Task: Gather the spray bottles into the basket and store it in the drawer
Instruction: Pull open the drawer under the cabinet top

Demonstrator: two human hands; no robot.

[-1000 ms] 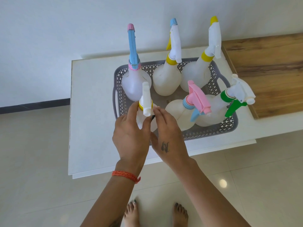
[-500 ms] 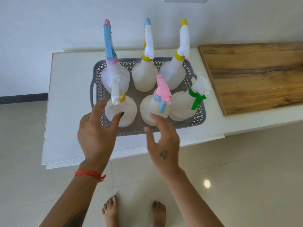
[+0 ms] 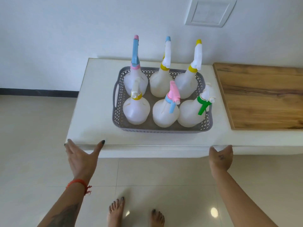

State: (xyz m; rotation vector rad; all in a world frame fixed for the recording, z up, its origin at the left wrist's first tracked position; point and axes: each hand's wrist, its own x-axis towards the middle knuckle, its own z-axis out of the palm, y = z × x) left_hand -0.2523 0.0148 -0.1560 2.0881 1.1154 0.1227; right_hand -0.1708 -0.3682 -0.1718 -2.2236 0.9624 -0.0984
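White wall and pale tiled floor (image 3: 32, 145) frame a white counter (image 3: 91, 112), where a grey lattice basket (image 3: 116, 112) sits with six spray bottles standing upright inside it in two rows of three. In the back row you have a blue-headed bottle (image 3: 135, 76), a white-headed bottle with a yellow collar (image 3: 161, 82) and another yellow-collared bottle (image 3: 188, 82); in the front row, a yellow-collared bottle (image 3: 136, 110), a pink-headed bottle (image 3: 165, 113) and a green-triggered bottle (image 3: 191, 113). Your left hand (image 3: 82, 157) is spread wide at the counter's front left edge, fingers straight, thumb out, gripping nothing. Your right hand (image 3: 220, 159) reaches the front edge further right, fingers loosely extended with their tips at or under the lip; whether they touch it, you cannot tell. Both hands are well apart from the basket. A wooden board (image 3: 262, 95) lies on the counter just beside the basket, to its right. A switch plate (image 3: 210, 11) is on the wall above. Your bare feet (image 3: 134, 213) stand on the tiles below, and a red thread band (image 3: 77, 183) circles your left wrist.
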